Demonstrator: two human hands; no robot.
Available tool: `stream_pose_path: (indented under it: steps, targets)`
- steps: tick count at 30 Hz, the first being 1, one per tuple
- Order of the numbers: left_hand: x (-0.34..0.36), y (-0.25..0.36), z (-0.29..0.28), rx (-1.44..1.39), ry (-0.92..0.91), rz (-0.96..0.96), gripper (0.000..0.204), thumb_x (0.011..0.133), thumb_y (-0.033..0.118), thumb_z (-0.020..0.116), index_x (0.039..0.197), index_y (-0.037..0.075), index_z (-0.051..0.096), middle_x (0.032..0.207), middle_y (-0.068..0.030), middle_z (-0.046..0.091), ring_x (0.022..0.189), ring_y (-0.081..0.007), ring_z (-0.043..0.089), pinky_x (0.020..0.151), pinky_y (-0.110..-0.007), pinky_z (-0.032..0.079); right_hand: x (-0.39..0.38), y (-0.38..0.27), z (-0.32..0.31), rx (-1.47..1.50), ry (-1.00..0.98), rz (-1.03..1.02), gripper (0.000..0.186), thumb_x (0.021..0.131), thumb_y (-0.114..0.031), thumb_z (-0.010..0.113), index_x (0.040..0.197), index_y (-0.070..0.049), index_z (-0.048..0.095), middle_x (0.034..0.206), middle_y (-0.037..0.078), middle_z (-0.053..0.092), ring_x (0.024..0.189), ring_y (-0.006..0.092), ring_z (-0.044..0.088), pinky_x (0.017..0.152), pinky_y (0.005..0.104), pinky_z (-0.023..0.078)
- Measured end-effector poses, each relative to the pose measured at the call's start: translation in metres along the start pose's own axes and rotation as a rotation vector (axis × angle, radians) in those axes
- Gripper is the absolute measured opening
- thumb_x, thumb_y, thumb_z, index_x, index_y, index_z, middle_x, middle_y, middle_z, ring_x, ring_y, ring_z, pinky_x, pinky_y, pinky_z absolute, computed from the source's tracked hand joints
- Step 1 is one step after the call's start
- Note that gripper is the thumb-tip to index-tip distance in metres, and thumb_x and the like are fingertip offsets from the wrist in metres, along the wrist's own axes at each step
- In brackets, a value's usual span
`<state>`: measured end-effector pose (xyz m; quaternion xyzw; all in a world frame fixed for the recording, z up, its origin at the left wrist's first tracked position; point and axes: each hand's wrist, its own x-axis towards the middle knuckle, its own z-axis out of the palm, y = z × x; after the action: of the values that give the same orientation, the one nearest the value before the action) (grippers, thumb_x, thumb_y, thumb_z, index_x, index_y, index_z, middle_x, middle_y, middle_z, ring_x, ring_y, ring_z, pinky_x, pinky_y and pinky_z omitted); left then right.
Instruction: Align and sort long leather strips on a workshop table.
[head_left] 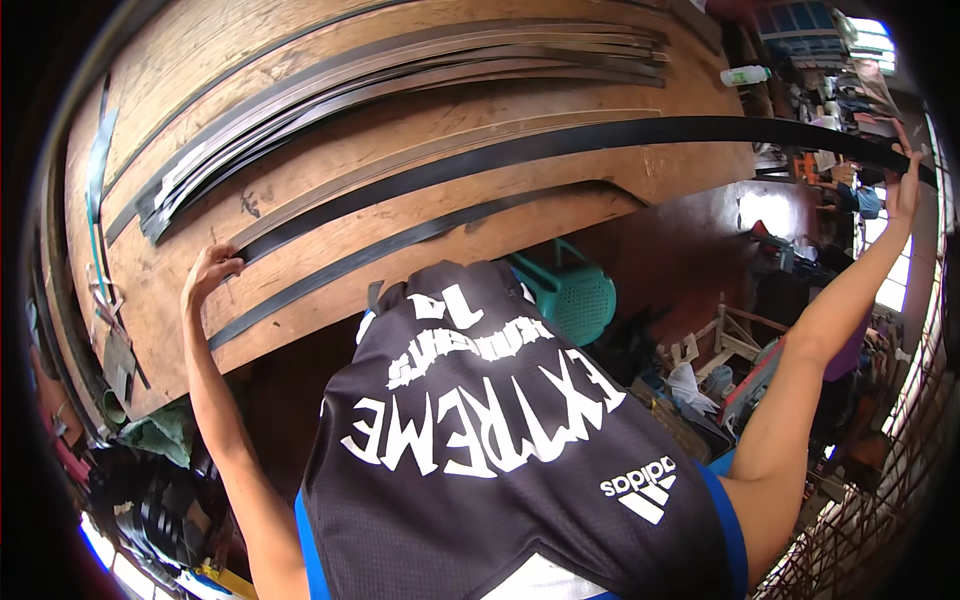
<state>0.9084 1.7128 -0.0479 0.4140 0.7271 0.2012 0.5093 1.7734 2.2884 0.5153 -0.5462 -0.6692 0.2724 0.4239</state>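
While the long black strip (560, 140) arcs across the plywood desk (420, 170) from lower left to upper right, the left hand (210, 268) curls over its near end and the right hand (905, 185) grips its far end, beyond the desk edge.

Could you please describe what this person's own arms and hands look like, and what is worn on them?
Both arms are bare along their whole visible length. The left hand and the right hand wear no gloves, and no watch, ring or bracelet can be seen. The only clothing in view is a black sleeveless jersey of mesh-like fabric with white lettering and blue trim at the armholes.
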Motion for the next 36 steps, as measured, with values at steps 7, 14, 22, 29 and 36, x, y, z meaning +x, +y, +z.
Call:
stream_pose_path:
  steps: [7, 14, 22, 29, 36]
  targets:
    - [-0.018, -0.063, -0.014, -0.162, -0.056, -0.027, 0.021, 0.088, 0.023, 0.071, 0.09, 0.001, 0.07, 0.077, -0.0025, 0.067, 0.072, -0.0118, 0.064, 0.065, -0.029, 0.05, -0.011, 0.0, 0.087, 0.076, -0.092, -0.11, 0.084, 0.109, -0.062, 0.012, 0.141, 0.0, 0.059, 0.099, 0.002, 0.062, 0.095, 0.0103, 0.056, 0.089, 0.0229, 0.046]
    - [-0.018, -0.048, -0.012, -0.185, 0.012, -0.009, 0.014, 0.081, 0.011, 0.065, 0.085, -0.001, 0.06, 0.075, -0.0072, 0.065, 0.067, -0.0161, 0.064, 0.063, -0.031, 0.051, -0.055, -0.033, 0.129, -0.021, -0.101, -0.214, 0.087, 0.106, -0.068, 0.013, 0.143, -0.004, 0.058, 0.084, -0.009, 0.048, 0.076, 0.0029, 0.043, 0.069, 0.0183, 0.038]
    - [-0.029, -0.031, -0.012, -0.206, 0.019, -0.044, 0.015, 0.077, 0.01, 0.061, 0.086, -0.003, 0.061, 0.076, -0.0093, 0.067, 0.068, -0.017, 0.064, 0.066, -0.032, 0.051, -0.08, -0.056, 0.163, -0.2, -0.166, -0.328, 0.089, 0.105, -0.069, 0.012, 0.141, -0.004, 0.059, 0.081, -0.008, 0.043, 0.069, 0.0016, 0.036, 0.06, 0.0191, 0.03]
    - [-0.023, -0.019, -0.009, -0.155, 0.028, -0.059, 0.02, 0.077, 0.012, 0.061, 0.09, -0.004, 0.064, 0.078, -0.01, 0.068, 0.069, -0.0167, 0.064, 0.067, -0.031, 0.05, -0.098, -0.071, 0.187, -0.07, -0.05, -0.353, 0.055, 0.11, -0.047, 0.043, 0.114, 0.0, 0.072, 0.091, 0.003, 0.071, 0.08, 0.0065, 0.064, 0.068, 0.0197, 0.048]
    - [-0.032, -0.026, -0.006, -0.174, 0.039, -0.063, 0.021, 0.077, 0.01, 0.062, 0.091, -0.005, 0.065, 0.077, -0.0104, 0.069, 0.068, -0.0168, 0.064, 0.067, -0.031, 0.05, -0.092, -0.065, 0.175, -0.128, -0.114, -0.388, 0.092, 0.103, -0.073, 0.014, 0.141, -0.002, 0.059, 0.084, -0.007, 0.042, 0.069, 0.0031, 0.034, 0.058, 0.0199, 0.027]
